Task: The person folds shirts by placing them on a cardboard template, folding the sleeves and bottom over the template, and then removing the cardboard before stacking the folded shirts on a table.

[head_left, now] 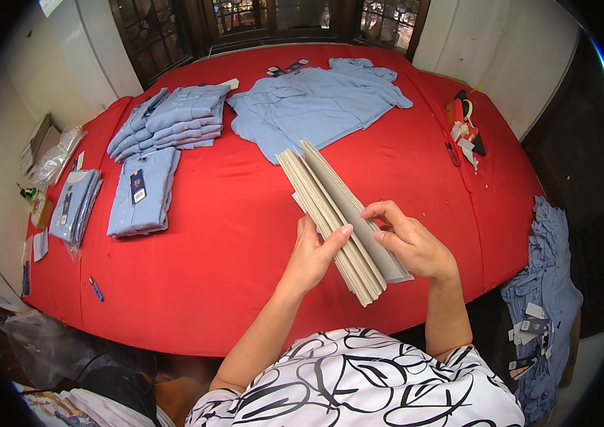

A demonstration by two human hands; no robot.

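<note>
A thick stack of grey cardboard sheets (335, 226) is held up over the red table, tilted so its edges show. My left hand (314, 245) grips the stack from the left, thumb across the edges. My right hand (410, 240) pinches the right part of the stack, where a gap parts a few sheets (348, 196) from the rest. Beyond the cardboard a light blue shirt (309, 99) lies spread out on the table.
Folded blue shirts (181, 121) are piled at the far left, with tagged folded shirts (144, 192) in front and bagged shirts (76, 206) farther left. Scissors and tags (467, 132) lie far right; a small blue cutter (96, 289) near left. Loose shirts (547, 285) hang at right.
</note>
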